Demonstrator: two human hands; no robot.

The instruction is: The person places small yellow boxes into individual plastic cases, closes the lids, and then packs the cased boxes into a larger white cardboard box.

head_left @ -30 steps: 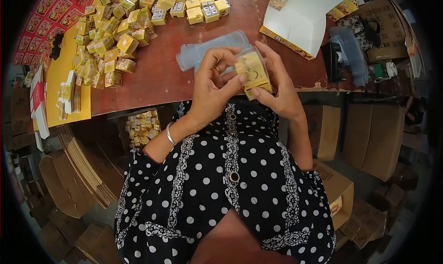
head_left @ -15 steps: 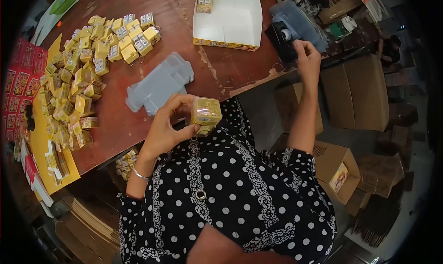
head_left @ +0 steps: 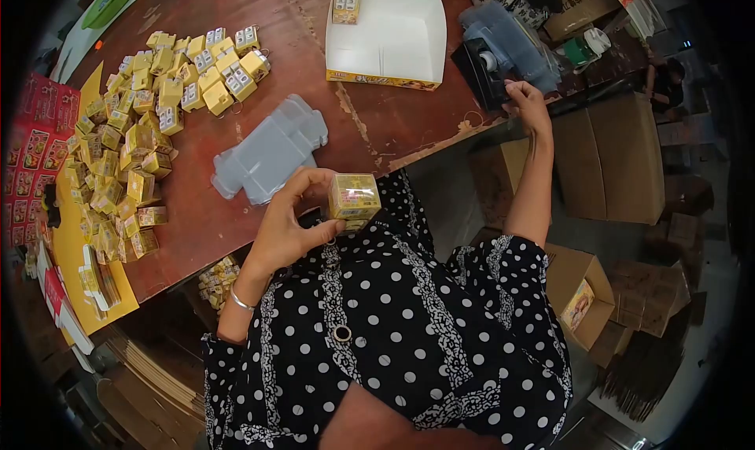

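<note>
My left hand (head_left: 292, 218) grips a small yellow printed box (head_left: 354, 196) with a shiny clear wrapping, between thumb and fingers, in front of my body. My right hand (head_left: 530, 106) has its thumb and fingertips pinched together at the near edge of a black tape dispenser (head_left: 482, 74) with a white core. Whatever lies between those fingertips is too small to make out. On the table beyond my left hand lies a flattened clear plastic box (head_left: 271, 149). A white display tray (head_left: 385, 45) with a yellow printed edge stands further back, holding one yellow box (head_left: 347, 3) in its far left corner.
Wrapped yellow boxes (head_left: 141, 186) are heaped on the left, beside unwrapped yellow block pieces (head_left: 208, 76). Stacked clear plastic sheets (head_left: 511, 37) lie behind the dispenser. A green and white roll (head_left: 583, 47) sits at the right. Cardboard cartons (head_left: 609, 159) stand below the table's right edge.
My right hand has come down slightly and toward me, its fingertips now at the dispenser's near edge. My left hand keeps the yellow box in nearly the same place.
</note>
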